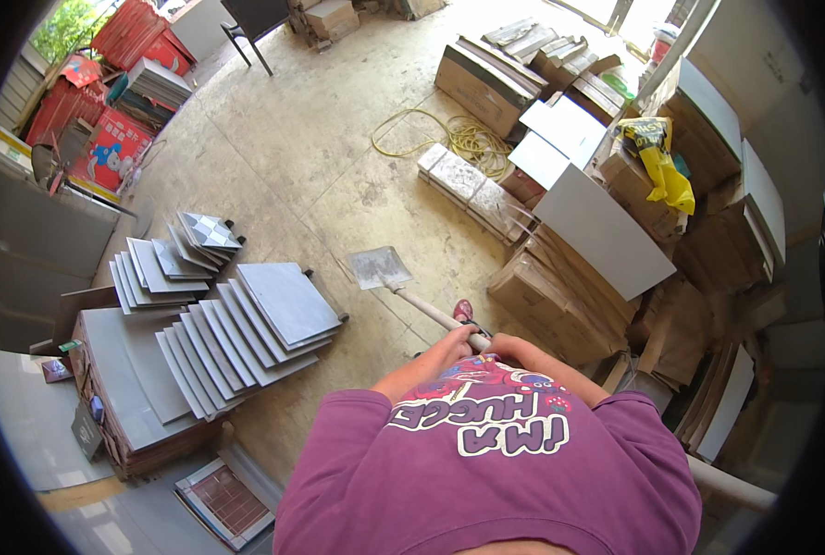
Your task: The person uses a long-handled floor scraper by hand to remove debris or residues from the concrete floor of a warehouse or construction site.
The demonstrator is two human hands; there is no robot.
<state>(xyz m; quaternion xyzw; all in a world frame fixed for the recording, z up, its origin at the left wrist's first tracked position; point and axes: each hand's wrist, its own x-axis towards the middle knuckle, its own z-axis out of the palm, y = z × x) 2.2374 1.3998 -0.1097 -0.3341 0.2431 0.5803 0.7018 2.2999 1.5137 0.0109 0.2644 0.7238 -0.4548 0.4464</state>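
A flat-bladed shovel lies at a slant before me, its grey metal blade (380,266) resting on the concrete floor. Its long pale handle (428,310) runs back toward my body. My left hand (453,344) is closed around the handle, thumb side toward the blade. Close beside it, my right hand (497,346) also grips the handle, its fingers partly hidden by my wrist and shirt. The handle's rear end (731,484) shows past my right arm; the stretch between is hidden by my body. A red shoe (464,310) of mine shows just beyond the hands.
Grey tiles (287,303) stand in slanted rows on the left. Cardboard boxes (560,301) and a leaning pale panel (602,231) crowd the right. A coiled yellow hose (477,146) lies on the floor ahead. Red cartons (111,153) and a dark chair (260,20) are farther off.
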